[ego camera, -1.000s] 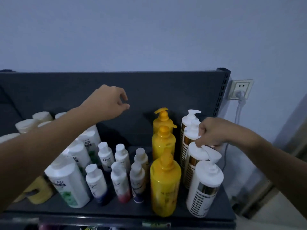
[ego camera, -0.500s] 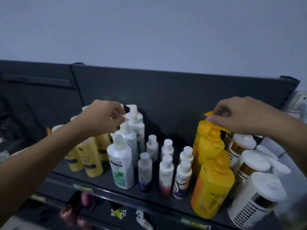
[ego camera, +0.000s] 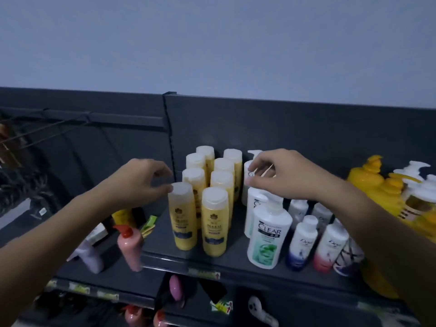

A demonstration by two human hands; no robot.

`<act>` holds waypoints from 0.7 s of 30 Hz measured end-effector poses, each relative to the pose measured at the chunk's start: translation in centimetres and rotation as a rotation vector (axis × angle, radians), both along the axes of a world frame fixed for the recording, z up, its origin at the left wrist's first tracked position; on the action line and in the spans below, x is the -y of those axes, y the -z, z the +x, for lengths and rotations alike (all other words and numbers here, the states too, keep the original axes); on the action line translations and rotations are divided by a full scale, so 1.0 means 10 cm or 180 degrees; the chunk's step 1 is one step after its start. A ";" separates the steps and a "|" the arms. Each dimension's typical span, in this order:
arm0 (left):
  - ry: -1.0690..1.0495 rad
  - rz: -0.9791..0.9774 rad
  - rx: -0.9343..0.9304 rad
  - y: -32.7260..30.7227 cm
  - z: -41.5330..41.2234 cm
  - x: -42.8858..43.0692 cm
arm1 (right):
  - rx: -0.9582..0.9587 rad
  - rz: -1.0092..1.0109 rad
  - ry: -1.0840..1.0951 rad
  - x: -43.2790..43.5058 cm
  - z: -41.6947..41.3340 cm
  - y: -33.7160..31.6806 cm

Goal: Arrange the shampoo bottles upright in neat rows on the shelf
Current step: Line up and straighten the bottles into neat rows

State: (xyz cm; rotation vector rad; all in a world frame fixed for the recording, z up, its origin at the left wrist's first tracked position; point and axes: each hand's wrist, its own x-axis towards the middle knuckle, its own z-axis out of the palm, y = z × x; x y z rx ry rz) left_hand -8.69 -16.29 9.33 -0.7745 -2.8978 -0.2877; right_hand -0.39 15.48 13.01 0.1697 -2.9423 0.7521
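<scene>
Several yellow shampoo bottles with white caps stand upright in two rows on the dark shelf [ego camera: 236, 264]. My left hand [ego camera: 141, 181] is at the front-left yellow bottle [ego camera: 183, 223], fingertips touching the left edge of its cap, fingers apart. My right hand [ego camera: 285, 177] pinches the pump top of a white pump bottle [ego camera: 247, 197] in the row behind the front Clear bottle [ego camera: 267, 234]. Small Dove bottles [ego camera: 303, 241] stand right of it, partly behind my right forearm. Large yellow pump bottles [ego camera: 372, 182] and white-gold pump bottles [ego camera: 418, 199] stand at the far right.
A lower shelf section to the left holds a pink pump bottle [ego camera: 131, 246], a lilac bottle [ego camera: 90, 256] and small packets. The dark back panel [ego camera: 295, 128] rises behind the bottles. More items hang below the shelf front edge.
The view swung left. My left hand left the white pump bottles and came to the yellow bottle's cap. My right hand moved from the yellow pump bottles to the white pump bottle.
</scene>
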 end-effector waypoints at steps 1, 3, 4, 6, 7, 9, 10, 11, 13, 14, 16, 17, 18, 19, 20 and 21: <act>0.0092 -0.0060 0.0021 0.03 -0.05 0.04 | 0.0003 0.0027 -0.0055 0.13 -0.06 0.04; 0.0276 -0.0093 0.0132 0.09 -0.14 0.05 | 0.0050 0.0134 -0.0167 0.36 -0.18 0.13; 0.0358 -0.0078 0.0197 0.12 -0.18 0.03 | 0.0082 0.0216 -0.0211 0.45 -0.24 0.19; 0.0501 -0.0087 0.0305 0.18 -0.26 -0.03 | 0.0146 0.0436 -0.0264 0.61 -0.34 0.32; 0.0555 -0.0134 0.0340 0.21 -0.30 -0.06 | 0.0183 0.0542 -0.0265 0.66 -0.38 0.40; 0.0617 -0.0224 0.0387 0.27 -0.38 -0.10 | 0.0277 0.0739 -0.0239 0.73 -0.45 0.54; 0.0635 -0.0236 0.0401 0.30 -0.42 -0.11 | 0.0308 0.0817 -0.0215 0.75 -0.47 0.61; 0.0653 -0.0232 0.0411 0.32 -0.46 -0.12 | 0.0312 0.0850 -0.0184 0.77 -0.49 0.67; 0.0688 -0.0179 0.0448 0.35 -0.54 -0.12 | 0.0270 0.0776 -0.0109 0.77 -0.51 0.76; 0.0704 -0.0141 0.0465 0.36 -0.57 -0.12 | 0.0263 0.0679 -0.0064 0.77 -0.51 0.78; 0.0726 -0.0044 0.0498 0.38 -0.62 -0.11 | 0.0234 0.0469 0.0014 0.76 -0.53 0.81; 0.0728 0.0026 0.0520 0.39 -0.64 -0.11 | 0.0210 0.0422 0.0048 0.75 -0.54 0.82; 0.0728 0.0104 0.0544 0.40 -0.65 -0.11 | 0.0202 0.0438 0.0071 0.75 -0.54 0.81; 0.0730 0.0178 0.0571 0.41 -0.66 -0.10 | 0.0205 0.0485 0.0083 0.75 -0.55 0.81; 0.0738 0.0240 0.0602 0.43 -0.68 -0.09 | 0.0220 0.0527 0.0093 0.75 -0.55 0.81; 0.0756 0.0290 0.0629 0.44 -0.70 -0.08 | 0.0235 0.0562 0.0093 0.75 -0.55 0.81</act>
